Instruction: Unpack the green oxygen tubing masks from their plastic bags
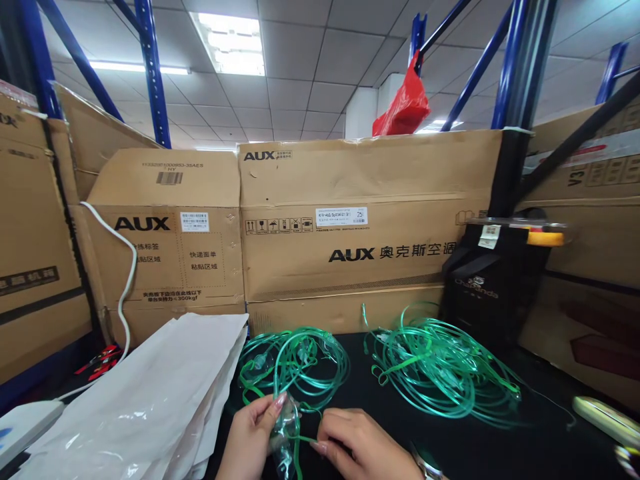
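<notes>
My left hand is closed on a clear plastic breathing mask, with green tubing rising from the grip. To its right my right hand pinches a thin green strap that runs across to the mask. A watch is on my right wrist. Just beyond my hands lies a loose coil of green tubing with clear plastic parts among the loops. A larger tangle of green tubing rests farther right, with green straps in it.
White plastic bags are stacked at left, beside a white power strip with its cord and a red-handled tool. Cardboard boxes wall the back of the black table. A black bag stands back right.
</notes>
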Demonstrator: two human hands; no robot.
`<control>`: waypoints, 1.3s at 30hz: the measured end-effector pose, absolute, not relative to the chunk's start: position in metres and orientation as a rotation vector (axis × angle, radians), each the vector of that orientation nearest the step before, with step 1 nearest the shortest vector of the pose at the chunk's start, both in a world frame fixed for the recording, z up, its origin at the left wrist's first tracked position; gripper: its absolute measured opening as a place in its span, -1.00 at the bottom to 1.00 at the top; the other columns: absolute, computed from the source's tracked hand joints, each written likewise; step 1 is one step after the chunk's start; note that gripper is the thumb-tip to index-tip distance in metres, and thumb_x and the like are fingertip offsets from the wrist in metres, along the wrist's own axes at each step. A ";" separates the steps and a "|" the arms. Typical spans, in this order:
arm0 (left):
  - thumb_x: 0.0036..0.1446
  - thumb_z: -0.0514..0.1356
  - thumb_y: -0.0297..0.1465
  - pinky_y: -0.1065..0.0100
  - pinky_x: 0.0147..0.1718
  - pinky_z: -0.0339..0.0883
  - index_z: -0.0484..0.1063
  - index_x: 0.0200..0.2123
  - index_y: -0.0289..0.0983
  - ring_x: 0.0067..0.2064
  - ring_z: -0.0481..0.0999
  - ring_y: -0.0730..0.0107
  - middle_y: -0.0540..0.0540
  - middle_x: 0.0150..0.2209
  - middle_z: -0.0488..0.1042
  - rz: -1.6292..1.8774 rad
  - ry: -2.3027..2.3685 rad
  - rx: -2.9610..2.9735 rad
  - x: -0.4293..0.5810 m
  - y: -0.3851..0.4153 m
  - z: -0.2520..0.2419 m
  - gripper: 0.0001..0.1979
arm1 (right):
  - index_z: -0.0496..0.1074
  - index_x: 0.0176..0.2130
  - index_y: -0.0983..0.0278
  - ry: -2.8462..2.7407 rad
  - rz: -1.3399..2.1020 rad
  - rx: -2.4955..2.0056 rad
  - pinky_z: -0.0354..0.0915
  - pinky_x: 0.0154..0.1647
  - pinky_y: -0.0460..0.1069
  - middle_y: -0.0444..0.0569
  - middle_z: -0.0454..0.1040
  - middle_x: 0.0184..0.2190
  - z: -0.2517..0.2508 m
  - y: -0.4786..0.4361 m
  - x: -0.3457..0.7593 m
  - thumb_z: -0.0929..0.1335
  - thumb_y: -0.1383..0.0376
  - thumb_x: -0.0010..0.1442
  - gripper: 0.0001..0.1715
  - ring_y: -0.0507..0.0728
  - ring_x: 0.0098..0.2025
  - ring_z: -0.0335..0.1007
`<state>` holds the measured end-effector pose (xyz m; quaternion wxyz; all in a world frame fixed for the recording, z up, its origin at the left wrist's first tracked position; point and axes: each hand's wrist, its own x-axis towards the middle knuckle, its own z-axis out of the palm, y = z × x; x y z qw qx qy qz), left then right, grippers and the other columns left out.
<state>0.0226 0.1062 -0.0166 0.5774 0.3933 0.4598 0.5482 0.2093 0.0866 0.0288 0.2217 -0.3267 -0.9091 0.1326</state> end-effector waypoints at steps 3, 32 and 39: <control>-0.37 0.35 -0.09 0.45 -0.53 0.25 0.55 -0.47 -0.36 -0.53 0.40 0.40 -0.05 -0.61 0.46 1.284 1.091 0.898 0.023 0.106 -0.016 -0.54 | 0.28 -0.42 0.25 -2.529 0.295 -0.931 0.12 -0.43 -0.15 -0.14 0.36 -0.50 0.032 0.086 0.212 0.15 0.27 0.25 -0.75 -0.01 -0.46 0.25; -0.27 0.38 -0.24 0.28 -0.05 0.22 0.55 -0.37 -0.31 -0.03 0.43 0.10 -0.23 -0.20 0.57 1.197 0.660 0.791 0.034 0.091 0.004 -0.65 | 0.32 -0.14 0.18 -2.120 0.420 -1.268 0.14 -0.45 -0.12 -0.18 0.34 -0.50 0.024 0.101 0.221 0.25 0.26 0.17 -0.78 0.02 -0.48 0.25; -0.25 0.37 -0.24 0.24 0.02 0.16 0.55 -0.36 -0.30 0.00 0.39 0.08 -0.22 -0.19 0.56 1.227 0.681 0.791 0.031 0.092 0.003 -0.66 | 0.31 -0.29 0.26 -1.892 0.817 -1.081 0.03 -0.56 -0.14 -0.24 0.15 -0.61 0.014 0.100 0.207 0.21 0.11 0.19 -0.72 -0.03 -0.56 0.04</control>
